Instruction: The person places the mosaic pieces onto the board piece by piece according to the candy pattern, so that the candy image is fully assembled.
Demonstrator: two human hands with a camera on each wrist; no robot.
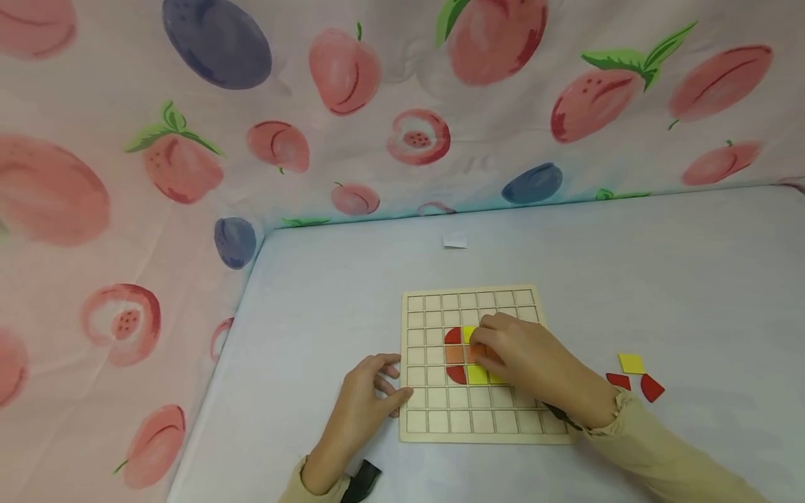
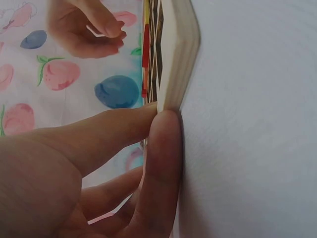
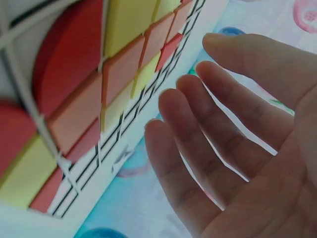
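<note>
So the square wooden grid board (image 1: 478, 363) sits flat on the pale tabletop (image 1: 629, 279), toward the near edge. Flat tile pieces (image 1: 465, 355) lie in cells around its middle. The left hand (image 1: 365, 402) rests against the board's left edge; the right hand (image 1: 534, 363) is over the tiles. Three loose tiles (image 1: 634, 376) lie right of the board, a small paper scrap (image 1: 455, 242) behind it, and the fruit-print cloth backdrop (image 1: 377, 105) hangs behind and left.

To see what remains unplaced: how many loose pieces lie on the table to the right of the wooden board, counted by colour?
Yellow pieces: 1
Red pieces: 2
Total: 3
</note>
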